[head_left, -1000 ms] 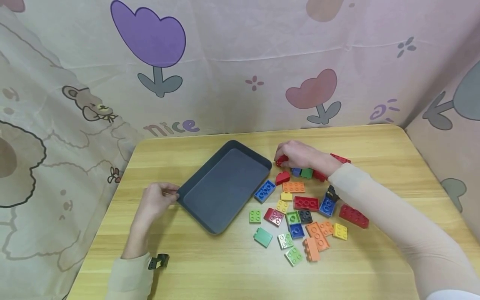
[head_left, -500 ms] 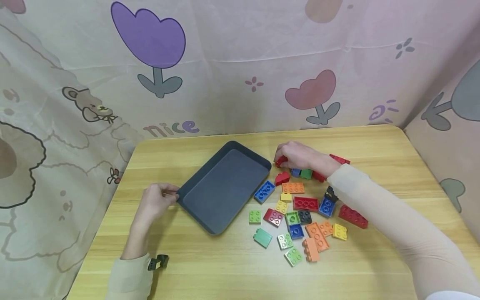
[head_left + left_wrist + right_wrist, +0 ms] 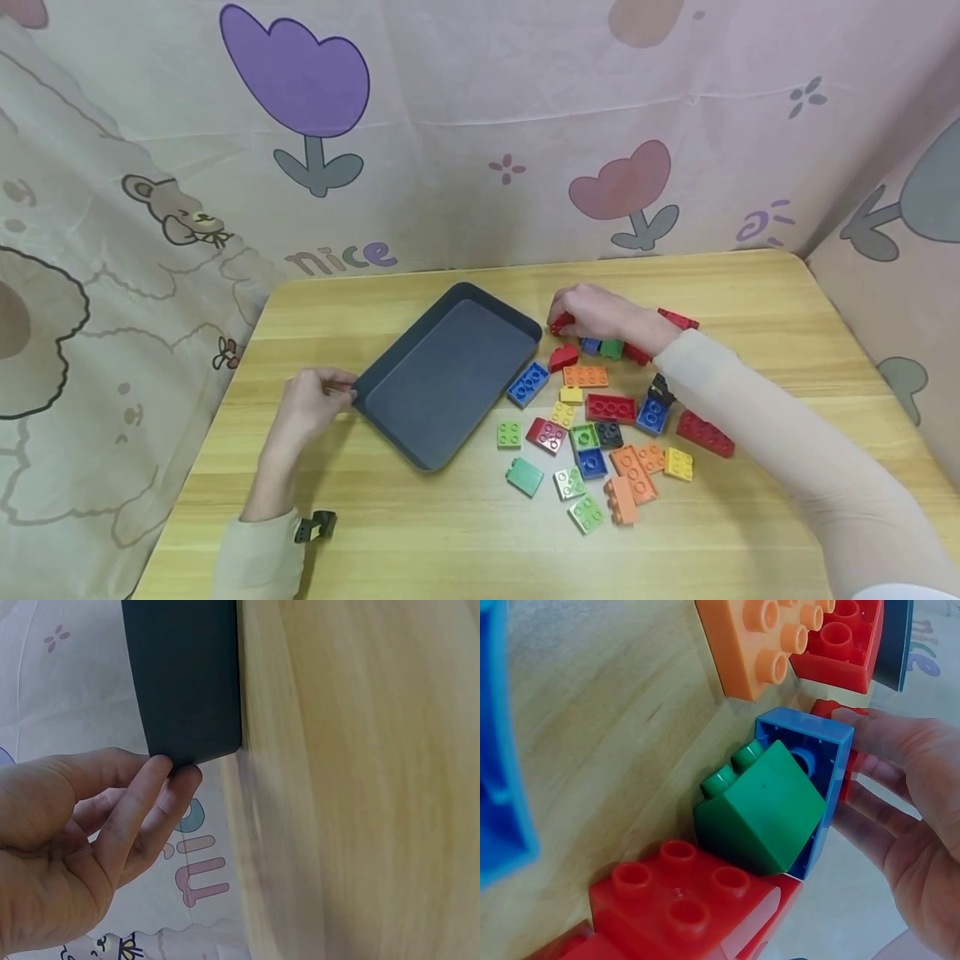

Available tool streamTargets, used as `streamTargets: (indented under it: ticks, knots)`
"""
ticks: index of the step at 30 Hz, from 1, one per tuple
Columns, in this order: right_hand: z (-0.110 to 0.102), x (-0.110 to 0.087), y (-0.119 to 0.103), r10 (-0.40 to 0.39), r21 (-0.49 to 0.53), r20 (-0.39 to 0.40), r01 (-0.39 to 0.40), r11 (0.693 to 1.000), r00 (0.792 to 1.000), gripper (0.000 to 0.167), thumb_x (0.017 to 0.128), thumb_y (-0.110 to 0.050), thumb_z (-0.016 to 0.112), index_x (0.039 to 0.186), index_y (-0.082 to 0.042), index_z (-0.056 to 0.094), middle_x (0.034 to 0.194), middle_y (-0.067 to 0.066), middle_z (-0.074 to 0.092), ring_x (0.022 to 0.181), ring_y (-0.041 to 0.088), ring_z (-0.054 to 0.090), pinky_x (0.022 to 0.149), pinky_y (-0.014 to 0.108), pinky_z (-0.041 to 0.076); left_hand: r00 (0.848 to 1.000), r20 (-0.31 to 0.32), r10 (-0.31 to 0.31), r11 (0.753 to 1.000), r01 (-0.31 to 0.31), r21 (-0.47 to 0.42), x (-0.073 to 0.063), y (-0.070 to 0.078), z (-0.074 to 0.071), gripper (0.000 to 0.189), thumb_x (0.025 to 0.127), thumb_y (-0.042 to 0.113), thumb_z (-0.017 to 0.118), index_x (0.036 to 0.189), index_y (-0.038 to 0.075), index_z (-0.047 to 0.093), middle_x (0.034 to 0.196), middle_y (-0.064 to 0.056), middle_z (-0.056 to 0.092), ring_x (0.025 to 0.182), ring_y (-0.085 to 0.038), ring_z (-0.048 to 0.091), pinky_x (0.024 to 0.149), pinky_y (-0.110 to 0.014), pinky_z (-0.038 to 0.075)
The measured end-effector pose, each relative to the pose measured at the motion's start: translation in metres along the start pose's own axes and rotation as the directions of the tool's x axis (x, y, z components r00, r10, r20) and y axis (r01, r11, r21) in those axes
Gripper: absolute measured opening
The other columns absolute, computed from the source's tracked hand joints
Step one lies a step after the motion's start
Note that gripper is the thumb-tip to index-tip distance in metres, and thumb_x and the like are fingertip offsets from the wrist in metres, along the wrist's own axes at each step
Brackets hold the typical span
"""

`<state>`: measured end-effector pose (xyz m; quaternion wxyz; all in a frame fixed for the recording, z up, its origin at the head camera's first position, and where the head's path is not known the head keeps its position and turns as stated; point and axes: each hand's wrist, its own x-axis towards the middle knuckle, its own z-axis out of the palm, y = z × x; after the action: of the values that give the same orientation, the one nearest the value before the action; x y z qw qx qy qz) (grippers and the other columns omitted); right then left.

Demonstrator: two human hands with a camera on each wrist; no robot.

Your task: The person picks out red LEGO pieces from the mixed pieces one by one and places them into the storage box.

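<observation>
**Dark-grey tray (image 3: 450,383) with plastic bricks (image 3: 585,377) rightward**

Left hand (image 3: 311,404) pinches the smooth tray's 9 o'clock corner on a wood-grained table (image 3: 420,533). At its 2 o'clock, a red brick (image 3: 559,324) is gripped by the right hand (image 3: 588,308); a hollow blue brick (image 3: 804,724) and studded, sloping green brick (image 3: 765,810) crowd 4 o'clock.

Right hand (image 3: 922,802) grips red brick (image 3: 823,707) | green brick (image 3: 769,814) overlaps blue brick (image 3: 806,722) | orange brick (image 3: 733,656), studs showing
</observation>
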<state>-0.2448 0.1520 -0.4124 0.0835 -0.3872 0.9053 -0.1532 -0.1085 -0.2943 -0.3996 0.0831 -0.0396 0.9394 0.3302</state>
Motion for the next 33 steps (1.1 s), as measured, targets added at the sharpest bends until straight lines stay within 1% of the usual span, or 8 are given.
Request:
streamTargets:
  ticks: [6, 13, 19, 22, 28, 33]
  knots:
    - [-0.002, 0.000, 0.003, -0.025, -0.002, -0.009, 0.025, 1.000, 1.000, 0.020, 0.088, -0.004, 0.083, 0.108, -0.009, 0.083, 0.110, 0.013, 0.079, 0.102, 0.028, 0.075, 0.096, 0.046, 0.062, 1.000, 0.002, -0.005, 1.000, 0.005, 0.005, -0.001, 0.001, -0.001, 0.025, 0.094, -0.003, 0.066, 0.117, -0.006, 0.075, 0.105, -0.021, 0.080, 0.089, -0.025, 0.077, 0.068, -0.027, 0.056]
    - [-0.007, -0.001, 0.004, 0.013, 0.002, 0.001, -0.013, 1.000, 1.000, 0.023, 0.088, -0.007, 0.084, 0.111, -0.009, 0.083, 0.114, 0.013, 0.079, 0.106, 0.029, 0.075, 0.098, 0.047, 0.061, 1.000, 0.001, 0.007, 1.000, -0.007, -0.008, -0.001, 0.001, -0.002, 0.024, 0.093, -0.004, 0.067, 0.116, -0.008, 0.075, 0.104, -0.022, 0.080, 0.086, -0.024, 0.077, 0.066, -0.026, 0.056]
    - [-0.015, 0.001, 0.001, 0.036, 0.022, -0.010, -0.036, 0.999, 0.999, 0.027, 0.088, -0.006, 0.084, 0.115, -0.007, 0.081, 0.117, 0.014, 0.078, 0.108, 0.031, 0.074, 0.099, 0.048, 0.061, 1.000, -0.007, 0.005, 1.000, -0.005, -0.007, -0.001, 0.001, -0.001, 0.023, 0.092, -0.004, 0.068, 0.114, -0.006, 0.076, 0.103, -0.021, 0.081, 0.083, -0.020, 0.076, 0.067, -0.025, 0.056]
    - [-0.018, 0.004, -0.001, 0.024, 0.024, -0.019, -0.024, 0.999, 1.000, 0.028, 0.089, -0.006, 0.083, 0.117, -0.006, 0.080, 0.117, 0.014, 0.078, 0.109, 0.032, 0.074, 0.099, 0.048, 0.061, 1.000, -0.009, 0.005, 1.000, -0.005, -0.003, -0.001, 0.001, -0.001, 0.024, 0.092, -0.004, 0.069, 0.114, -0.006, 0.076, 0.103, -0.020, 0.081, 0.084, -0.019, 0.076, 0.067, -0.026, 0.056]
    - [-0.023, 0.011, -0.006, -0.001, 0.013, -0.043, 0.001, 1.000, 0.999, 0.026, 0.090, -0.006, 0.082, 0.116, -0.005, 0.080, 0.118, 0.015, 0.079, 0.111, 0.033, 0.075, 0.099, 0.047, 0.061, 1.000, -0.003, 0.011, 1.000, -0.011, -0.009, -0.001, 0.001, -0.002, 0.024, 0.092, -0.004, 0.069, 0.115, -0.008, 0.075, 0.103, -0.022, 0.080, 0.085, -0.023, 0.076, 0.066, -0.026, 0.056]
    - [-0.027, 0.014, -0.013, -0.021, 0.011, -0.060, 0.021, 1.000, 0.998, 0.025, 0.091, -0.008, 0.082, 0.116, -0.004, 0.080, 0.118, 0.015, 0.079, 0.110, 0.033, 0.075, 0.098, 0.047, 0.061, 1.000, -0.006, -0.004, 1.000, 0.004, -0.009, 0.000, -0.001, 0.000, 0.025, 0.093, -0.003, 0.067, 0.116, -0.007, 0.075, 0.104, -0.021, 0.080, 0.086, -0.022, 0.076, 0.068, -0.025, 0.056]
